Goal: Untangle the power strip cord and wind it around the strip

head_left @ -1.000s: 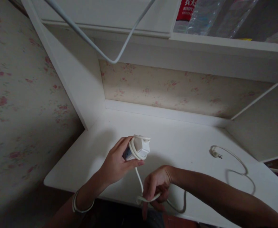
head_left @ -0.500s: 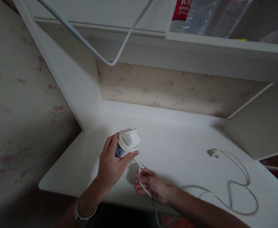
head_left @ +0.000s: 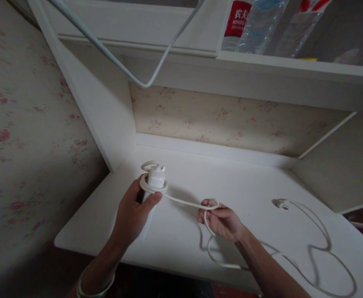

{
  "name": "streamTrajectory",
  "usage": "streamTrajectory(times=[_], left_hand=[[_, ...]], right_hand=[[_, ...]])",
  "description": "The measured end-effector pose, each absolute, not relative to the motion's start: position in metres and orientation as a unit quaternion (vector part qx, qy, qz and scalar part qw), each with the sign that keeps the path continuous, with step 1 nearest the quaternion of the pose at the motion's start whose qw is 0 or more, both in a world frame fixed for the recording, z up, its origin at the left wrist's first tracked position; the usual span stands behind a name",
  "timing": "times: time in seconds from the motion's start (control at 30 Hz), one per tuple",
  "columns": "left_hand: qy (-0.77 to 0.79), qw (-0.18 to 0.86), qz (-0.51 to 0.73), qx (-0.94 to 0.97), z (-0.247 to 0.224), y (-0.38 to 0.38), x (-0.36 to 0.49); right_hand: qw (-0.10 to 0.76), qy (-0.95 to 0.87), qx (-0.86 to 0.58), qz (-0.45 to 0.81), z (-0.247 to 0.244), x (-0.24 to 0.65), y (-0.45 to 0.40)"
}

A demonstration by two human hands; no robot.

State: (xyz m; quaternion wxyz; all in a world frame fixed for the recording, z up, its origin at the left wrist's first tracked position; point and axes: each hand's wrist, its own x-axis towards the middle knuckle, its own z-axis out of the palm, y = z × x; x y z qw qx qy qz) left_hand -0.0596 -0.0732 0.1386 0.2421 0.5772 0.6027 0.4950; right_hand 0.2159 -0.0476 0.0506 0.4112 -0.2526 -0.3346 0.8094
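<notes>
My left hand (head_left: 131, 217) is wrapped around a white power strip (head_left: 157, 177), a block-shaped white piece at its top end. Turns of off-white cord (head_left: 181, 201) loop around the strip just above my left thumb, and one loose loop sticks up behind it. The strip's lower part is mostly hidden by my palm. To the right, my right hand (head_left: 223, 221) pinches the same cord between thumb and fingers, with a small bend at the fingertips. From there the cord drops in a curve and passes under my right forearm.
On the right of the white desk (head_left: 181, 244) lies a plug (head_left: 282, 203) with its cord curving towards the front edge. A pale bent cable (head_left: 145, 85) hangs close overhead. Plastic bottles (head_left: 262, 27) stand on the shelf above. A side panel (head_left: 97, 99) bounds the left.
My right hand has moved right and slightly up, drawing the cord out straighter from the strip. My left hand has shifted left, turning the strip more upright; a cord loop now stands out behind it.
</notes>
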Motion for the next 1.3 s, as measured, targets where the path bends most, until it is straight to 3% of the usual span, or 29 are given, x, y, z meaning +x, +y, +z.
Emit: streamTrajectory(times=[0.23, 0.43, 0.6, 0.73, 0.87, 1.0, 1.17, 1.3], left_hand=[[0.583, 0.415, 0.468, 0.519, 0.131, -0.062, -0.063], [0.560, 0.464, 0.454, 0.515, 0.131, -0.061, -0.065], [0.585, 0.397, 0.440, 0.553, 0.133, -0.056, -0.071], [0.587, 0.276, 0.400, 0.648, 0.126, -0.049, -0.072], [0.631, 0.147, 0.320, 0.692, 0.109, -0.041, -0.064], [0.629, 0.065, 0.240, 0.736, 0.091, -0.037, -0.051], [0.545, 0.091, 0.186, 0.812, 0.082, -0.040, -0.041], [0.495, 0.134, 0.169, 0.842, 0.083, -0.049, -0.035]], right_hand=[[0.356, -0.413, -0.090, 0.834, 0.061, 0.219, -0.046], [0.384, -0.440, -0.100, 0.805, 0.057, 0.226, -0.042], [0.436, -0.472, -0.300, 0.705, 0.062, 0.229, -0.039], [0.326, -0.627, -0.468, 0.531, 0.077, 0.227, -0.049], [0.211, -0.802, -0.485, 0.276, 0.093, 0.210, -0.072], [0.165, -0.885, -0.423, 0.105, 0.109, 0.191, -0.084], [0.185, -0.889, -0.411, 0.080, 0.134, 0.199, -0.063], [0.235, -0.850, -0.430, 0.192, 0.148, 0.210, -0.046]])
